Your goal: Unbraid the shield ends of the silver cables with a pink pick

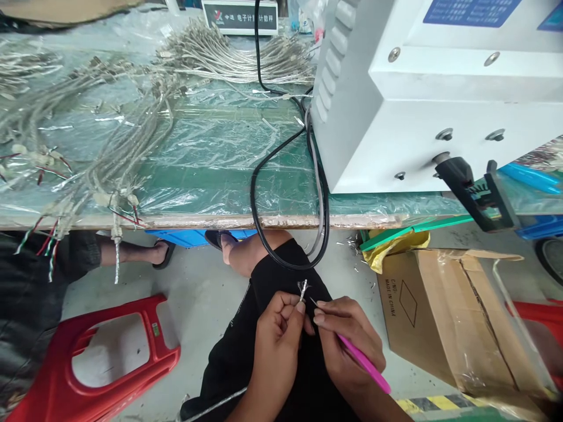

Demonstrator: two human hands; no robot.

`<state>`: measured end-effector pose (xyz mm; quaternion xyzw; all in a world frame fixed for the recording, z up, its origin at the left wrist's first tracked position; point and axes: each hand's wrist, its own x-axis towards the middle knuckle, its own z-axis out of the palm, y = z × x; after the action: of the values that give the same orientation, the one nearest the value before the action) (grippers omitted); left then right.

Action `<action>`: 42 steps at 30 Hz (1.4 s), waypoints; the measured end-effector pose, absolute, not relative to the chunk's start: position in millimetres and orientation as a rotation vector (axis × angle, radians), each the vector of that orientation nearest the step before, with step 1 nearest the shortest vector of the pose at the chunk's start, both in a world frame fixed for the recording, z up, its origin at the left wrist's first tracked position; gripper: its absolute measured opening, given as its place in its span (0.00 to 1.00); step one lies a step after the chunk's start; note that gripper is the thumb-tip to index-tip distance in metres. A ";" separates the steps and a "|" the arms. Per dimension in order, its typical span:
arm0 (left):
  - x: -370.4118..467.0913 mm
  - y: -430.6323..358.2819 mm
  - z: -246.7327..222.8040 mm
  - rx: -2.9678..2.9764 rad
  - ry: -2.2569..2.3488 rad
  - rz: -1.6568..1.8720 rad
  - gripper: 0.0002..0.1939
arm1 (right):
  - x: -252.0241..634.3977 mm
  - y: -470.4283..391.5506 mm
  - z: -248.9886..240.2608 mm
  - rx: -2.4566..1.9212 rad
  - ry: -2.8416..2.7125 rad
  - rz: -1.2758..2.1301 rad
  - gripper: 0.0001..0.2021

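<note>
At lower centre, the left hand (281, 334) pinches a frayed cable (303, 290); the right hand (352, 334) grips a pink tool (364, 364).

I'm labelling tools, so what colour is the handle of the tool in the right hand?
The handle is bright pink, as the head view shows.

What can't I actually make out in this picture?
- Head view: the stretch of cable inside the left hand, hidden by that hand.
- Head view: the gripped part of the pink tool, hidden by the right hand.
- Head view: the white machine's top, cut off by the upper edge.
- Head view: the blue label's small print, too small to read.
</note>
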<state>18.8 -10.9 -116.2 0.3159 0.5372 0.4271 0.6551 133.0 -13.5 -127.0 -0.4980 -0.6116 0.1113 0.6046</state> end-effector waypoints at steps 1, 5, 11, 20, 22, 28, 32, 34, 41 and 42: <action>18.4 -10.3 -116.5 0.690 1.198 0.964 0.14 | 132.4 -12.6 -126.5 -1.148 -1.428 0.275 0.16; 19.0 -10.9 -116.3 0.644 1.177 0.989 0.14 | 130.7 -9.8 -125.3 -1.148 -1.444 0.343 0.15; 20.9 -14.3 -116.6 0.640 1.202 1.018 0.12 | 130.5 -9.1 -126.2 -1.146 -1.480 0.342 0.15; 19.8 -13.9 -116.9 0.661 1.195 1.012 0.13 | 129.1 -5.9 -127.9 -1.151 -1.472 0.327 0.15; 19.6 -13.9 -117.2 0.659 1.194 1.008 0.13 | 128.8 -5.6 -129.5 -1.151 -1.472 0.314 0.15; 19.0 -13.5 -118.7 0.651 1.192 0.991 0.13 | 129.2 -9.9 -135.9 -1.203 -1.492 0.327 0.14; 19.7 -11.6 -117.6 0.659 1.220 0.996 0.13 | 127.4 -12.4 -139.1 -1.251 -1.479 0.334 0.15; 20.4 -10.7 -117.6 0.654 1.231 1.003 0.13 | 126.7 -13.5 -140.9 -1.257 -1.454 0.345 0.16; 21.9 -9.3 -116.8 0.634 1.250 1.017 0.15 | 128.5 -14.2 -136.2 -1.179 -1.496 0.301 0.14; 22.1 -9.5 -116.7 0.629 1.251 1.020 0.15 | 128.8 -13.8 -134.7 -1.162 -1.515 0.299 0.14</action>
<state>22.1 -9.5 -116.7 0.2768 0.5500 0.4485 0.6479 128.8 -13.8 -134.7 -0.4949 -0.6448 0.1272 0.5684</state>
